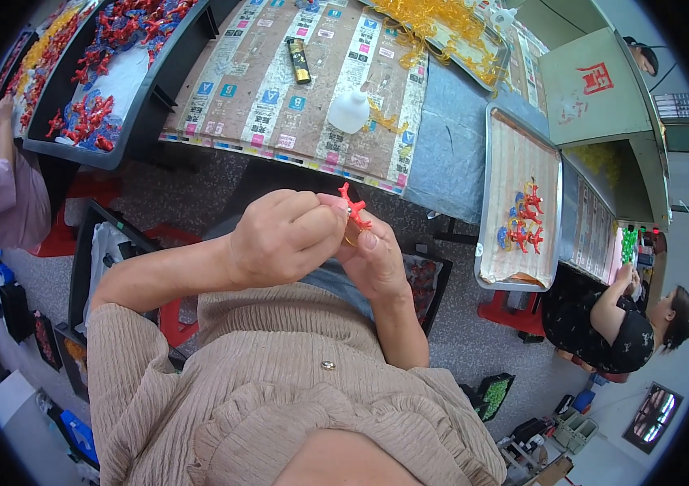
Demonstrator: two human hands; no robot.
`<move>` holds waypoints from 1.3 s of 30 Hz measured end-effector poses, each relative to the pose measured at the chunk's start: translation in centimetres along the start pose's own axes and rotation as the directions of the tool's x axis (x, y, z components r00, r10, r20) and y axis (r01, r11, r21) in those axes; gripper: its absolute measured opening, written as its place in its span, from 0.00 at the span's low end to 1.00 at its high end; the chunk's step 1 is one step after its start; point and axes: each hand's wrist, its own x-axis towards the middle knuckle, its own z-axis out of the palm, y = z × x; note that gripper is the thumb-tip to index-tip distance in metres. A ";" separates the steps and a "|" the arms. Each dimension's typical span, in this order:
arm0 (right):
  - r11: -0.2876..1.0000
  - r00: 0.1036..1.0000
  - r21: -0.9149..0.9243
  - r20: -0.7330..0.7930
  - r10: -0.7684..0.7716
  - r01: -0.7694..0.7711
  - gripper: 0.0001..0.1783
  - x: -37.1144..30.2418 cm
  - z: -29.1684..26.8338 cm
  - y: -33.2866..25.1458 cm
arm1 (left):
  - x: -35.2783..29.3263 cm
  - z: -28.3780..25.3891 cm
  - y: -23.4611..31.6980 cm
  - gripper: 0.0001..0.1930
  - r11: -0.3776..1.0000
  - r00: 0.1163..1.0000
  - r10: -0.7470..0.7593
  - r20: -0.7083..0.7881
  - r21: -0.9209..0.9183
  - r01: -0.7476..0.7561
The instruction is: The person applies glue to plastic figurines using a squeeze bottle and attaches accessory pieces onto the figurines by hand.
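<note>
In front of my chest I hold a small glossy red coral-shaped plastic piece with several stubby branches. My right hand grips it from below between thumb and fingers. Curled into a fist, my left hand meets the piece at its fingertips, which are partly hidden. A bit of clear yellow plastic shows beneath the piece. To my right, similar red pieces with blue and yellow parts lie on a paper-lined metal tray.
On the table stand a white squeeze bottle and a black-gold lighter-shaped object. A tray of yellow plastic pieces is at the back. Left is a black bin of red and blue pieces. Co-workers sit at both sides.
</note>
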 end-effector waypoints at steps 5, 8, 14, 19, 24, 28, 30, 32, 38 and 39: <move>1.000 1.000 0.006 0.001 -0.003 0.003 0.39 0.0 0.1 0.1 | -0.1 -0.3 0.1 0.11 1.000 1.000 -0.008 0.026 -0.003 0.008; 0.999 1.000 0.043 0.015 -0.002 0.002 0.37 -0.1 -0.1 0.2 | 0.1 -0.4 0.2 0.12 1.000 0.999 -0.006 0.048 0.011 0.005; 0.994 0.999 0.111 0.035 0.021 -0.025 0.34 -0.8 0.0 0.3 | 0.3 -0.6 1.4 0.13 1.000 0.998 -0.019 0.053 0.000 0.019; 0.991 0.999 0.131 0.039 -0.013 0.008 0.29 -2.3 -0.1 0.8 | 0.0 -0.3 2.8 0.16 0.999 0.998 -0.032 0.048 -0.040 0.034; 0.991 0.997 0.118 0.041 -0.073 0.068 0.26 -3.8 0.5 0.7 | 0.3 -0.6 4.5 0.15 0.998 0.997 -0.049 0.063 -0.029 0.051; 0.979 0.992 0.182 0.064 -0.106 0.093 0.24 -4.8 0.7 0.9 | 1.0 -1.1 5.8 0.15 0.999 0.996 -0.031 0.081 -0.031 0.034; 0.972 0.988 0.203 0.078 -0.134 0.116 0.23 -5.1 1.0 0.9 | 1.4 -1.6 6.3 0.15 0.999 0.995 -0.028 0.095 -0.024 0.031; 0.975 0.986 0.177 0.070 -0.151 0.137 0.22 -5.1 1.4 0.7 | 1.6 -2.0 6.8 0.16 0.999 0.994 -0.036 0.105 -0.014 0.038; 0.976 0.986 0.164 0.064 -0.156 0.144 0.19 -5.6 2.6 0.5 | 1.5 -2.7 7.4 0.16 0.999 0.996 -0.049 0.078 -0.007 0.050; 0.977 0.986 0.162 0.070 -0.151 0.138 0.19 -5.7 2.6 0.5 | 1.3 -2.8 7.6 0.16 0.998 0.996 -0.057 0.071 -0.006 0.057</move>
